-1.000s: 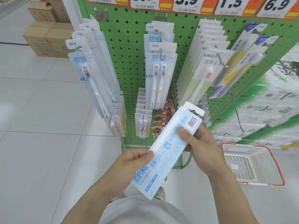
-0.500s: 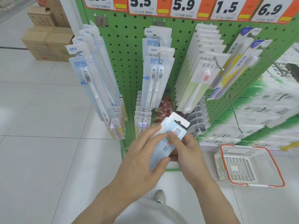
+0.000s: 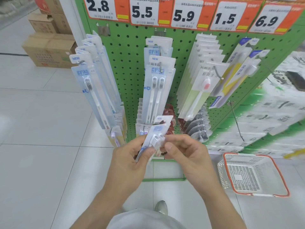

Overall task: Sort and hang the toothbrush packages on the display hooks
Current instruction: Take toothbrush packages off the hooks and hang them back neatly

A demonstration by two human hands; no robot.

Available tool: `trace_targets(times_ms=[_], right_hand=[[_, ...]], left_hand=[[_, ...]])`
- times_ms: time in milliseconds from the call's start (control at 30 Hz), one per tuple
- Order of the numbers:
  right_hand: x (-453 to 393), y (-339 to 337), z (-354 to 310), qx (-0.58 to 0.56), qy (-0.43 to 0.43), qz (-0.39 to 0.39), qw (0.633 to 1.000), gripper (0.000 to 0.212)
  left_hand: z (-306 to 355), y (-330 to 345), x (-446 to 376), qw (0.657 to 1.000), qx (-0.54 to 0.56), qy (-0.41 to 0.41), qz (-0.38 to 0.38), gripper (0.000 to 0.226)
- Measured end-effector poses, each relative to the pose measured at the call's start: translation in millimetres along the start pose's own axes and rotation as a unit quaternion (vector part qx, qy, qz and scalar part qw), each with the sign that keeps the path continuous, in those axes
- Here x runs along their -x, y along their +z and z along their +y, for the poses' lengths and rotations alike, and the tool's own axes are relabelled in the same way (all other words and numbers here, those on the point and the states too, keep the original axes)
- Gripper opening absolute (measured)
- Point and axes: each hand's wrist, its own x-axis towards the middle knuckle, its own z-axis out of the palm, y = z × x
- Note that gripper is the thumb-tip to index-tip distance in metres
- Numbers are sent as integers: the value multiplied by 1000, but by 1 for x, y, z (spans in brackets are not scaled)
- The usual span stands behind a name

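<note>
Both hands share one toothbrush package [image 3: 156, 134]. The left hand [image 3: 132, 160] has its grip closed round the lower part, thumb pressed on the front, and carries the weight. The right hand [image 3: 183, 152] pinches the package's right edge beside the bristle heads, probably to steady and turn it. It is held upright, printed side towards the person, with the hang hole at the top free of fingers, likely so that it can slide onto a hook. It sits low in front of the green pegboard [image 3: 128, 66], just below the middle row of twin-brush packs [image 3: 157, 83], which carry the same blue print, so that hook [image 3: 160, 70] seems the match. A white basket [image 3: 252, 174] stands on the floor at right.
</note>
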Motion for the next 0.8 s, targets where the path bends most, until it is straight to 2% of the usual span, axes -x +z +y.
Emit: trace_targets(times_ms=[67,133,267,333,533,800], right_hand=[[-2,1,1,15,-25,17,999,35],[-3,2,2,-3,-34,0,999,46],[-9,4,-3,-52,-21,-40,998,38],[-13,4,-9,-53,-27,-45,997,36],[-28,15,-31,-13,-100,-26,995,34],[-50,35,-60,-25,-185,34,982,46]], left_hand=[[3,-1,-3,998,52,-38,-7,38],[4,-3,-6,994,92,-62,-23,28],[2,-3,-13,990,108,-83,-49,17],[1,-4,-16,989,106,-85,-63,22],[16,-6,-31,991,121,-34,-45,14],[45,-9,-62,993,120,23,-2,15]])
